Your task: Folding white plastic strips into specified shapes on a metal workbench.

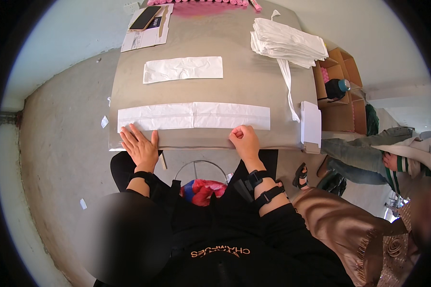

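A long white strip (225, 115), flat and paper-like, lies along the near part of the grey table (244, 91), with a seam or join near its middle. My left hand (141, 147) is open, fingers spread, its fingertips on the strip's left end at the near edge. Further right, my right hand (245, 142) is closed, fingers curled against the thumb, at the strip's near edge. Whatever it may hold is hidden. Beyond the strip lies a shorter, creased white piece (183, 70). A thick pile of similar white pieces (287, 40) sits at the far right, a narrow white band (287, 86) trailing from it.
At the far left a phone (145, 18) rests on flattened white cardboard (143, 39). Pink rolls (210, 2) line the far edge. A white box (311, 122) stands at the table's right edge, beside cardboard boxes (340, 115) and a dark bottle (336, 88). People sit close on my right.
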`<state>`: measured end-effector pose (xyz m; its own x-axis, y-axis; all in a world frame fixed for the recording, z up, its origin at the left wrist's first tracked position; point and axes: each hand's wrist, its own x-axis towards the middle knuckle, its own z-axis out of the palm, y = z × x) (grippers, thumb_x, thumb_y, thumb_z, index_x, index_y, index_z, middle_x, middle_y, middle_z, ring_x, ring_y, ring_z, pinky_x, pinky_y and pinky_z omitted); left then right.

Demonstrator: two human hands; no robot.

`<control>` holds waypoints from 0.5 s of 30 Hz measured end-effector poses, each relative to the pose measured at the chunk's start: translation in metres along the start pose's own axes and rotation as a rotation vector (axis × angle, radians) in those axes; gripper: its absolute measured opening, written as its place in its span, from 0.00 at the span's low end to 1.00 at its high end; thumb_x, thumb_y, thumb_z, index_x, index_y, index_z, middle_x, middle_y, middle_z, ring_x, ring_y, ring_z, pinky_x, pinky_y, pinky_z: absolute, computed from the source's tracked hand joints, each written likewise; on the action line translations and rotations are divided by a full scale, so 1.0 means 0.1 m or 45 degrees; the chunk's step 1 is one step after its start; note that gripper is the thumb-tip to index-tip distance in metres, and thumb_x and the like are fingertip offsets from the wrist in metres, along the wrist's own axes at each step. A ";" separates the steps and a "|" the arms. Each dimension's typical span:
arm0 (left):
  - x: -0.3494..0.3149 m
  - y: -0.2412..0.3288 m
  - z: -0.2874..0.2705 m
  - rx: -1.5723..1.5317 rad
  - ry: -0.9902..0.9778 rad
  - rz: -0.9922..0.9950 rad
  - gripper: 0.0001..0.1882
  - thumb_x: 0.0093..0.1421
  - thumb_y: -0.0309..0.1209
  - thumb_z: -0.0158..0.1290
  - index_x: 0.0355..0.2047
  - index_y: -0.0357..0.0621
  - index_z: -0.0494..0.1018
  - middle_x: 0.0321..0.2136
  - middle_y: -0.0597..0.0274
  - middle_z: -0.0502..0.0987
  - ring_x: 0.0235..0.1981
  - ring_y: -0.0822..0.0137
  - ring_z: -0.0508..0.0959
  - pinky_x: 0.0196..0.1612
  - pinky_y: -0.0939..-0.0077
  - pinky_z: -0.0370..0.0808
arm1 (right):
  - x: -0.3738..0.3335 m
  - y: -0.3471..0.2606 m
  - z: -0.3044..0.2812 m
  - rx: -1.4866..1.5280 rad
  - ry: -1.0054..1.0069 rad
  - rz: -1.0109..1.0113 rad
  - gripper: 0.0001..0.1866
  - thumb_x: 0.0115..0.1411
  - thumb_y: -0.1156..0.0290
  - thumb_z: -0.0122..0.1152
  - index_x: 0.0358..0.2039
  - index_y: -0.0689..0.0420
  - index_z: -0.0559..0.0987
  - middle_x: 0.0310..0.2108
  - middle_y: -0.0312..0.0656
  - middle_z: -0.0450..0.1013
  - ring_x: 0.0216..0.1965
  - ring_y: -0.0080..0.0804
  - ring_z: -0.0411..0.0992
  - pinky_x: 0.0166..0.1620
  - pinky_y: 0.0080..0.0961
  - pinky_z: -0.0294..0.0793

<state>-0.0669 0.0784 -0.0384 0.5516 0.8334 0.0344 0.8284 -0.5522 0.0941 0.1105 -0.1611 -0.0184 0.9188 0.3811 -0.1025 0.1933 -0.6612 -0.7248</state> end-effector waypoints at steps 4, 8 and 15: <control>0.00 0.00 0.00 -0.005 -0.004 -0.003 0.44 0.59 0.56 0.40 0.63 0.35 0.41 0.63 0.39 0.38 0.65 0.45 0.37 0.63 0.50 0.38 | 0.00 -0.01 0.00 0.009 0.001 0.000 0.05 0.44 0.70 0.61 0.22 0.53 0.74 0.25 0.37 0.68 0.26 0.32 0.70 0.30 0.28 0.70; 0.01 0.01 0.00 -0.005 0.006 -0.002 0.44 0.59 0.56 0.40 0.63 0.35 0.41 0.63 0.39 0.38 0.65 0.45 0.37 0.63 0.50 0.38 | 0.01 0.00 0.00 -0.002 0.003 -0.008 0.05 0.44 0.70 0.62 0.22 0.54 0.74 0.25 0.38 0.68 0.26 0.32 0.70 0.30 0.28 0.70; -0.01 0.02 0.00 -0.010 0.056 0.006 0.46 0.58 0.56 0.42 0.62 0.32 0.41 0.63 0.39 0.38 0.65 0.45 0.37 0.63 0.49 0.38 | 0.01 0.02 0.00 0.012 0.015 -0.037 0.05 0.45 0.70 0.61 0.22 0.54 0.74 0.25 0.37 0.68 0.26 0.32 0.70 0.30 0.28 0.69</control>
<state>-0.0663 0.0767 -0.0378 0.5508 0.8309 0.0786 0.8247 -0.5563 0.1018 0.1114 -0.1621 -0.0206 0.9168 0.3926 -0.0731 0.2172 -0.6439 -0.7337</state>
